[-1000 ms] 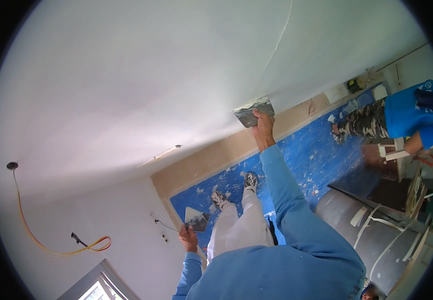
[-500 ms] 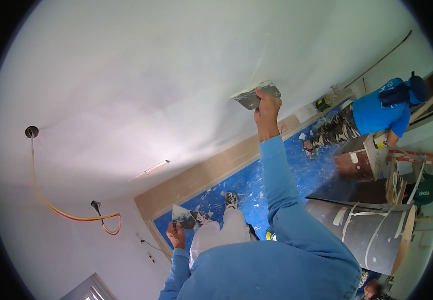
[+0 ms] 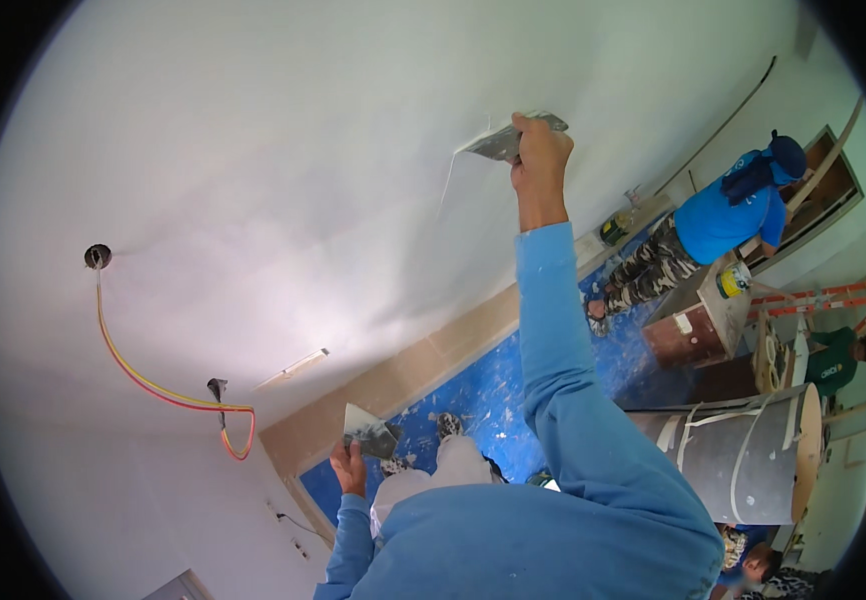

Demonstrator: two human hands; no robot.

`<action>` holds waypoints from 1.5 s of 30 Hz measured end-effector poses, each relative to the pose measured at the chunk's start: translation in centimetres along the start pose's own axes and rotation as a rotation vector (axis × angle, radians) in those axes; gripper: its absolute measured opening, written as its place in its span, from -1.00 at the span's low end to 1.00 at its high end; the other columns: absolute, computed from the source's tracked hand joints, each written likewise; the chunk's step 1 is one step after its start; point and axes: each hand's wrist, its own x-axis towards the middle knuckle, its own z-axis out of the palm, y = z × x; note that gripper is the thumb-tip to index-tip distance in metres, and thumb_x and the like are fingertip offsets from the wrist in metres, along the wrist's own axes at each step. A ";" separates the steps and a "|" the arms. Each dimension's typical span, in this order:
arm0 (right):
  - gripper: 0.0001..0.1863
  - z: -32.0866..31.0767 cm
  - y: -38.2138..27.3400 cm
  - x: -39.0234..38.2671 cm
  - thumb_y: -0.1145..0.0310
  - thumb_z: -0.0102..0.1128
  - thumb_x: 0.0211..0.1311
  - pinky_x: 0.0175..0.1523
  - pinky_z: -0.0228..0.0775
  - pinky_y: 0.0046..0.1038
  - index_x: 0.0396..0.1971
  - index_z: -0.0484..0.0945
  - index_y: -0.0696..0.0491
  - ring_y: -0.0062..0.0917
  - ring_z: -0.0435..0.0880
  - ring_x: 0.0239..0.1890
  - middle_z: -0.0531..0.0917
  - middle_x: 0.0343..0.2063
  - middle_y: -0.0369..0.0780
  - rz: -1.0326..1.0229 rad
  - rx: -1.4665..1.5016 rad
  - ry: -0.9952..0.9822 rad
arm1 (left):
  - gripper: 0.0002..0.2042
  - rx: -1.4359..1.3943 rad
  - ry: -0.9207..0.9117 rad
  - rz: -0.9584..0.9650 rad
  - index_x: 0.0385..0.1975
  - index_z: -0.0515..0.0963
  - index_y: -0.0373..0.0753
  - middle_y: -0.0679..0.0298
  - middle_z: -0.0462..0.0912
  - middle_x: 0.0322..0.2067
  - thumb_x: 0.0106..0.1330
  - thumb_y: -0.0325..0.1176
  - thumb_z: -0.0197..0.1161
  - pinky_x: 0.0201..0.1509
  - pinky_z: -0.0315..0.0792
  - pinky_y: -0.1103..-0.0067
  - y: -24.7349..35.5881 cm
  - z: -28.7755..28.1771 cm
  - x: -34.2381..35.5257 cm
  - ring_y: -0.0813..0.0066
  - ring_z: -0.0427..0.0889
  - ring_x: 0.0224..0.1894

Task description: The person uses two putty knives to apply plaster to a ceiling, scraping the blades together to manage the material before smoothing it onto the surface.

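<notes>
My right hand (image 3: 541,160), at the end of a raised arm, grips a wide putty knife (image 3: 498,142) against the white plastered wall (image 3: 333,150). A thin pale line of filler trails down from the blade's left corner. Lower and to the left, my left hand (image 3: 350,467) holds a second putty knife (image 3: 369,432), its flat blade tipped up and carrying white filler. That blade is apart from the wall, over the floor near my feet.
Yellow and red wires (image 3: 163,397) hang from a round hole (image 3: 98,256) at left. Blue sheeting (image 3: 493,395) spattered white covers the floor. At right are a person in a blue shirt (image 3: 723,215), a brown cabinet (image 3: 693,335), a yellow-labelled bucket (image 3: 733,280), a large grey roll (image 3: 743,455) and an orange ladder (image 3: 823,297).
My right hand has carried its putty knife higher up the wall. The left hand keeps its putty knife in about the same place. The view has shifted slightly.
</notes>
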 end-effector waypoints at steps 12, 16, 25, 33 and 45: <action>-0.87 5.9 -3.9 -2.3 0.56 0.26 -0.08 -0.58 0.23 -0.45 -0.64 0.47 0.25 -0.61 0.41 -0.61 0.52 -0.59 -0.26 -0.402 -0.286 -0.174 | -0.77 -0.338 -0.255 -0.266 -0.12 0.56 -0.37 0.24 0.66 -0.30 0.31 -0.40 0.14 -0.26 0.49 0.60 8.0 -2.3 4.2 0.54 0.60 -0.36; -0.92 6.0 -1.7 -6.4 0.53 0.15 -0.11 -0.52 0.27 -0.49 -0.64 0.46 0.22 -0.71 0.37 -0.55 0.50 -0.61 -0.34 -0.530 -0.485 -0.357 | -0.75 -0.595 -0.323 -0.308 -0.09 0.52 -0.35 0.27 0.64 -0.33 0.33 -0.37 0.11 -0.27 0.54 0.55 11.9 -1.3 5.8 0.49 0.64 -0.35; -0.47 -9.8 4.4 -19.3 0.71 0.04 0.15 0.04 0.39 -0.44 0.15 0.51 0.05 -0.36 0.56 -0.04 0.57 -0.04 -0.11 -0.266 -0.487 -1.386 | -0.73 -1.290 -0.297 -0.821 -0.03 0.45 -0.31 0.21 0.61 -0.27 0.27 -0.48 0.05 -0.50 0.39 0.64 11.8 2.9 9.1 0.55 0.52 -0.45; -0.23 -16.4 9.4 -24.4 0.73 0.03 -0.02 0.05 0.46 -0.27 0.31 0.33 -0.02 -0.13 0.54 -0.03 0.45 -0.01 -0.03 -0.240 -0.961 -1.375 | -0.63 -1.161 -0.312 -0.437 0.14 0.42 -0.32 0.21 0.59 -0.01 0.33 -0.53 0.04 0.09 0.50 0.47 12.7 1.3 7.1 0.36 0.58 0.01; -0.78 -25.9 36.3 -17.1 0.33 0.17 0.14 -0.48 0.47 -0.35 -0.31 0.56 0.18 -0.47 0.63 -0.48 0.61 -0.49 -0.21 0.757 -0.313 -0.186 | -0.64 -0.962 -0.196 -0.258 0.14 0.39 -0.34 0.23 0.54 0.04 0.36 -0.47 0.12 0.18 0.38 0.49 12.4 -3.7 6.4 0.44 0.51 0.07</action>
